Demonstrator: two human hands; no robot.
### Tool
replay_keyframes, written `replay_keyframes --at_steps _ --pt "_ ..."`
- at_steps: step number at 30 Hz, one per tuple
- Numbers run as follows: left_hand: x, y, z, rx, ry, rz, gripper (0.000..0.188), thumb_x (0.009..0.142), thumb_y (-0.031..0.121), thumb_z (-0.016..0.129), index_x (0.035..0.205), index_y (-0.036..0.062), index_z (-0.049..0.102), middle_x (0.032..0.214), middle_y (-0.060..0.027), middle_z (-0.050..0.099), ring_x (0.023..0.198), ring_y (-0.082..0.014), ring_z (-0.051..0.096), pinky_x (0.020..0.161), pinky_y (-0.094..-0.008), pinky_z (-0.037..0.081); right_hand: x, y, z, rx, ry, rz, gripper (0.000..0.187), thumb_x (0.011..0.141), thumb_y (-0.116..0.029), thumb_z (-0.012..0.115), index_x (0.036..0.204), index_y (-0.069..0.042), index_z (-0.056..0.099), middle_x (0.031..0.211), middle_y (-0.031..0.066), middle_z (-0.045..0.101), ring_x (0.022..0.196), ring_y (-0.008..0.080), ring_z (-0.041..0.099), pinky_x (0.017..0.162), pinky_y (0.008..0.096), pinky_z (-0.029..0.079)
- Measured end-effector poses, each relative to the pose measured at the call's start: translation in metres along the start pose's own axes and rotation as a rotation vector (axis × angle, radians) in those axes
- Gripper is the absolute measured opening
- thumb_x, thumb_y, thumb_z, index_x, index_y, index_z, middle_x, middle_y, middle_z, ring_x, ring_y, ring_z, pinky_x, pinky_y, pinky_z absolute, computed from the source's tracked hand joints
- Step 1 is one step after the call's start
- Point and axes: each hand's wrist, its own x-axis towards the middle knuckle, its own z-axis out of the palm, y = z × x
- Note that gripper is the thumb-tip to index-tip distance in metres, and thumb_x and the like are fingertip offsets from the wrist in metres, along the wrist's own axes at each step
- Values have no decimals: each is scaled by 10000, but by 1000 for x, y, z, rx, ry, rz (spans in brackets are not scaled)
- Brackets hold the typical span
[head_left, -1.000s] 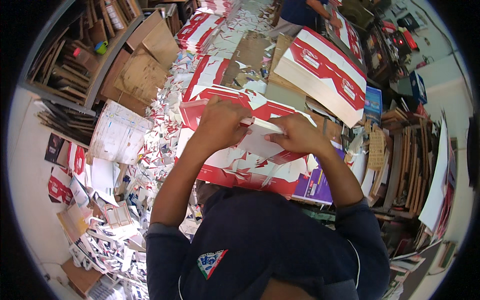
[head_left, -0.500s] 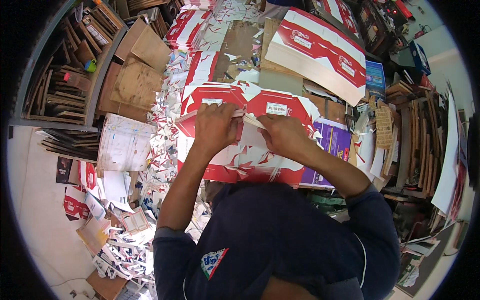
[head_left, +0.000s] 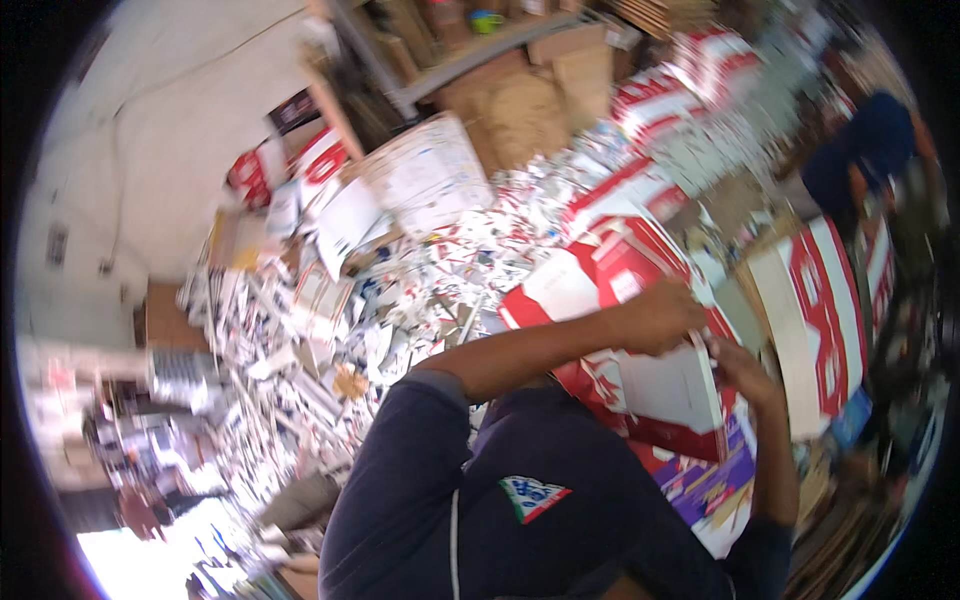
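A stack of red and white printed cardboard sheets (head_left: 640, 395) stands tilted up in front of my body. My left hand (head_left: 660, 318) is closed on the stack's upper edge, its fingers curled over and partly hidden. At the right-hand edge of the same sheets, my right hand (head_left: 740, 368) is closed close beside the left, thumb and fingers at the edge. Both hands are slightly blurred. More red and white sheets (head_left: 625, 250) lie fanned just beyond my left hand.
Paper offcuts (head_left: 450, 270) cover the floor to the left. Another pile of printed sheets (head_left: 825, 320) stands to the right. A purple printed sheet (head_left: 705, 480) lies below the stack. A wooden shelf (head_left: 480, 50) is at the back, and a person in dark blue clothing (head_left: 860, 145) is at far right.
My view has swung left, so the scene appears turned and shifted right. The cardboard sheets, spread flat under my hands before, are now tilted up between them.
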Motion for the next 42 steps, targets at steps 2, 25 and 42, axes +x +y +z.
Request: replay_keyframes --at_steps 2,25,42 --pt "-3 10 -4 53 30 43 352 655 185 759 996 136 686 928 -54 627 911 -249 600 835 -398 415 42 77 -14 -144 187 -239 618 1020 -475 520 1467 -55 441 1170 53 620 980 116 598 870 353 516" --pt "-25 21 -25 1 -42 84 321 735 231 771 1014 141 641 888 -16 579 911 -204 589 843 -387 399 88 70 50 -9 412 -400 372 1078 -396 418 1043 -52 554 762 29 557 652 93 548 537 269 440" --pt "-19 35 -17 244 -156 -148 297 754 272 752 1000 129 666 920 -23 647 907 -200 614 849 -384 406 39 -88 -33 -222 229 -599 684 950 -414 668 1446 5 452 1209 106 640 1062 177 598 896 341 496"
